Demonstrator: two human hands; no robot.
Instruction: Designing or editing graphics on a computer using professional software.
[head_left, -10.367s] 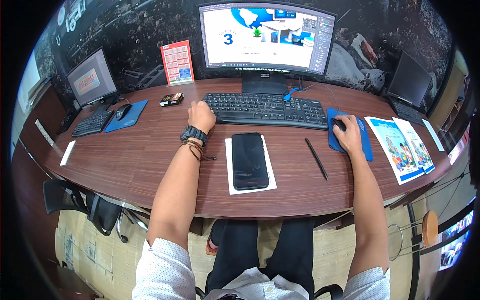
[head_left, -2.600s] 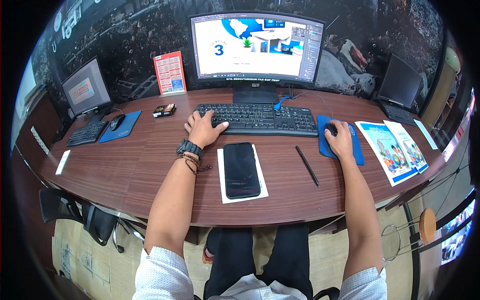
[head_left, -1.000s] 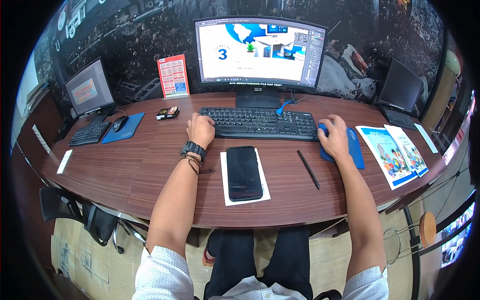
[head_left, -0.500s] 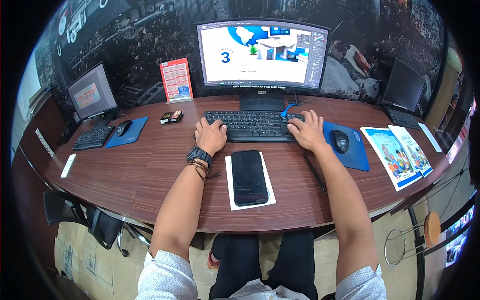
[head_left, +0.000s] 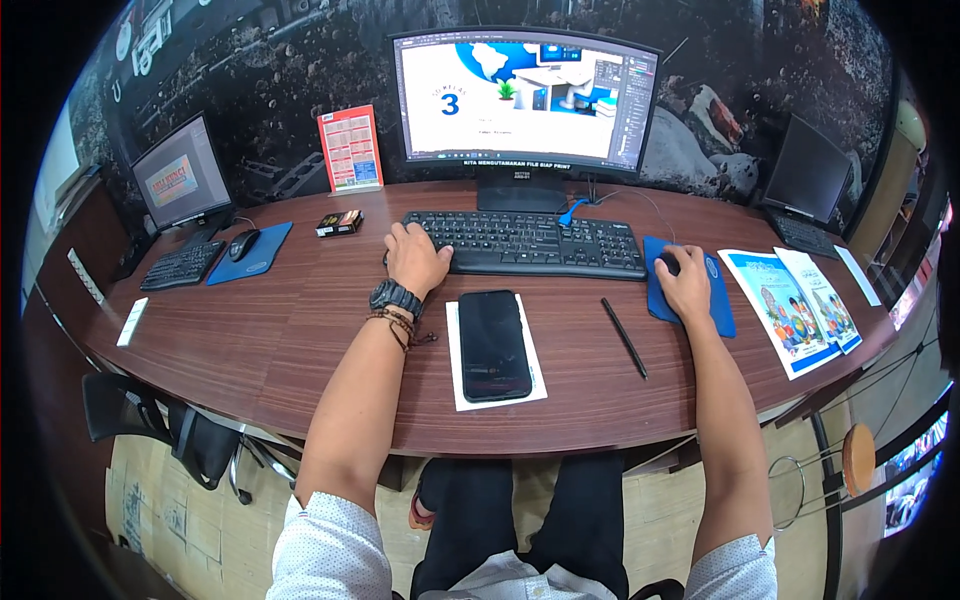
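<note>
At the left end of the black keyboard rests my left hand, its fingers slightly spread over the keys and holding nothing. My right hand is curved over a black computer mouse, which it mostly covers. Under the mouse lies a blue mouse pad. A lit monitor beyond the keyboard shows a page design with a globe and a desk. Between my forearms, a black smartphone lies on a white paper. A black pen lies to its right.
Printed booklets lie at the right, near another monitor. On the left are a second mouse, a keyboard and a monitor. A red-and-white calendar stands behind a small box. A wooden-topped stool stands right.
My right hand has moved right from the keyboard's right end onto the mouse. The left hand stays at the keyboard's left end.
</note>
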